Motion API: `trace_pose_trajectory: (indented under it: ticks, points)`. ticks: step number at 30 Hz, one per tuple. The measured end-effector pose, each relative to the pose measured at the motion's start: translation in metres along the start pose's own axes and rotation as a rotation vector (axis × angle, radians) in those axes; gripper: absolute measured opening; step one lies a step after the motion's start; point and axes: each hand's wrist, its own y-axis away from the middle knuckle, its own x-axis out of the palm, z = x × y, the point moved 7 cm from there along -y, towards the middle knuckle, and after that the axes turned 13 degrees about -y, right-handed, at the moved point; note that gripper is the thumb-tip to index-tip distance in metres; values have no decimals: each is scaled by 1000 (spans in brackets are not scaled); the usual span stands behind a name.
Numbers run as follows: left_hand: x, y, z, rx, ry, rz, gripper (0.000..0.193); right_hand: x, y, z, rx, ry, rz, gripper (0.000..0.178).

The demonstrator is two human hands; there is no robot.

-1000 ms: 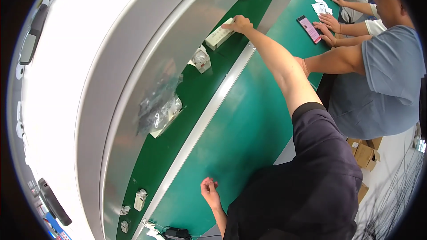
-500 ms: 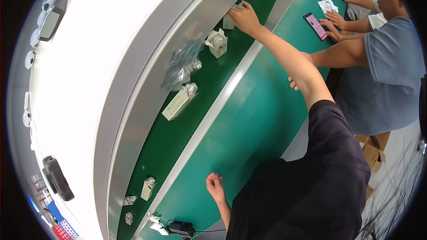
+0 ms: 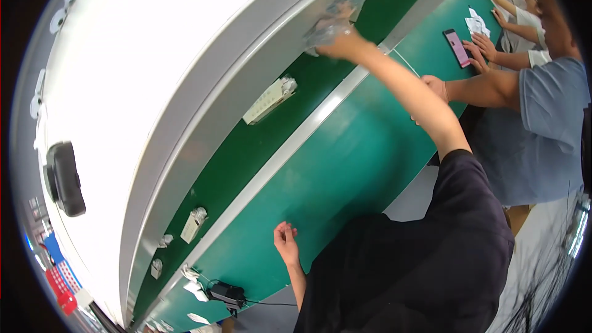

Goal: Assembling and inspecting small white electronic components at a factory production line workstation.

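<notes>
My right hand (image 3: 340, 42) reaches far across the green belt, closed on a crumpled clear plastic bag (image 3: 325, 29); motion blurs its fingers. Nearest to it on the belt lies a pale carton with a foil-like wrapped piece at its end (image 3: 270, 100). Low over the green table (image 3: 333, 154), my left hand (image 3: 285, 240) hangs with loosely curled fingers and nothing visible in them. Further down the belt lies another pale carton (image 3: 193, 225) with a similar wrapped end. Two small wrapped pieces, one of them (image 3: 156, 268), lie beyond it.
A metal rail (image 3: 296, 139) divides belt and table; a white curved shelf (image 3: 154, 55) overhangs at left. A black adapter (image 3: 227, 295) with cable sits at the table's near end. At right, a person in a blue-grey shirt (image 3: 524, 148) leans near a phone (image 3: 457, 48).
My right hand has taken hold of the plastic bag, which lay on the belt before. The view has shifted, and the cartons appear elsewhere in it. My left hand stays loosely curled.
</notes>
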Motion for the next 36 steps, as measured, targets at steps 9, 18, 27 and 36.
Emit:
trace_pose_trajectory:
  ticks: [9, 18, 27, 36]
  points:
    - [2, 19, -30, 70, -41, 44, 21, 173, 49, -12, 160, 27, 526, 50]
    - [-14, 55, -171, 816, -833, -274, 57, 131, 164, 222, 97, 20, 936, 51]
    - [-7, 63, -97, 538, -501, 62, 61, 83, 238, 294, 148, -337, 288, 58]
    - [-20, 85, -94, 611, -284, 43, 54, 73, 249, 346, 108, -462, 248, 51]
